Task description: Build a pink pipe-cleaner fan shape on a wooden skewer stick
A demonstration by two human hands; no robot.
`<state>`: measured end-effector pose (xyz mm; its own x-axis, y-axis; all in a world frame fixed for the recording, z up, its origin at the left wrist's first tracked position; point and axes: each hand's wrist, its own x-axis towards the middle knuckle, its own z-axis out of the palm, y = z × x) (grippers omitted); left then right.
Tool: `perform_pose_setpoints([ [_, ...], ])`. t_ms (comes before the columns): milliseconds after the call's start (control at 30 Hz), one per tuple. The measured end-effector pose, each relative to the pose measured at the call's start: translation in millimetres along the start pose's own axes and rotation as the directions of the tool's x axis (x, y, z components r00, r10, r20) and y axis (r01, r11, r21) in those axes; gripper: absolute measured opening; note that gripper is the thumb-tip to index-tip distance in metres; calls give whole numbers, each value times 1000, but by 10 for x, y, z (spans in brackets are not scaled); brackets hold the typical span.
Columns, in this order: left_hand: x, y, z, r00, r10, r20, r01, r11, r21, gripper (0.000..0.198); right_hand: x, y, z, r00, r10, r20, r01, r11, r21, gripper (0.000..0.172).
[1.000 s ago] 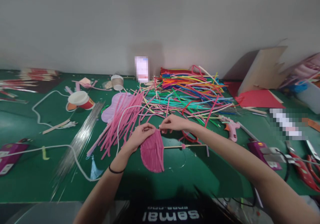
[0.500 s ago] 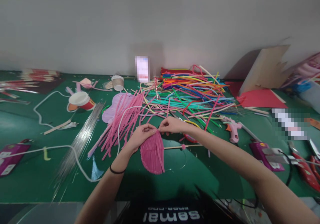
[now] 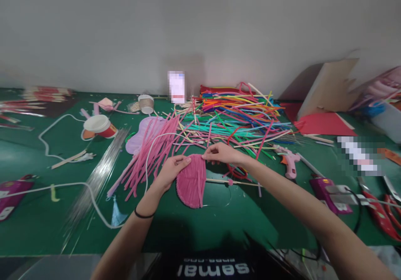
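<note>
Above the green table I hold a rounded deep-pink piece built of fuzzy pipe cleaners laid side by side. My left hand grips its upper left edge, thumb on top. At its upper right corner, my right hand pinches the end of a pink strip that runs down the right side; the fingertips partly hide that end. Beside the piece, to its right, lies a thin wooden stick with a small pink bead on it. A fine wire loop curves below the stick.
Loose pink pipe cleaners lie left of my hands, with a multicoloured heap behind. A pink glue gun and red-handled pliers are at right. Leftward are a paper cup, thin wires and a white cable.
My hands have moved apart along the top edge, the left one slightly left and the right one slightly right. The pink piece has turned a little and its lower edge sits higher.
</note>
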<state>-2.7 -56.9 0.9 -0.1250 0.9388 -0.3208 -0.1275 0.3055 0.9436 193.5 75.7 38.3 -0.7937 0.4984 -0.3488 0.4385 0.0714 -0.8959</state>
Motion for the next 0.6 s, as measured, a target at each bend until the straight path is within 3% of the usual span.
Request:
perform_pose_setpoints([
  [167, -4, 17, 22, 1000, 6, -6, -6, 999, 47, 39, 8, -110, 25, 990, 23, 138, -22, 1000, -9, 43],
  [367, 12, 9, 26, 1000, -8, -15, 9, 1000, 29, 41, 84, -252, 50, 983, 28, 180, -23, 999, -29, 41],
  [467, 4, 13, 15, 1000, -23, -12, 22, 993, -114, 47, 113, -309, -41, 992, -3, 127, 6, 1000, -20, 39],
  [600, -60, 50, 31, 991, -92, 93, 115, 951, -286, 45, 141, -408, -220, 996, -41, -80, 41, 999, 9, 33],
])
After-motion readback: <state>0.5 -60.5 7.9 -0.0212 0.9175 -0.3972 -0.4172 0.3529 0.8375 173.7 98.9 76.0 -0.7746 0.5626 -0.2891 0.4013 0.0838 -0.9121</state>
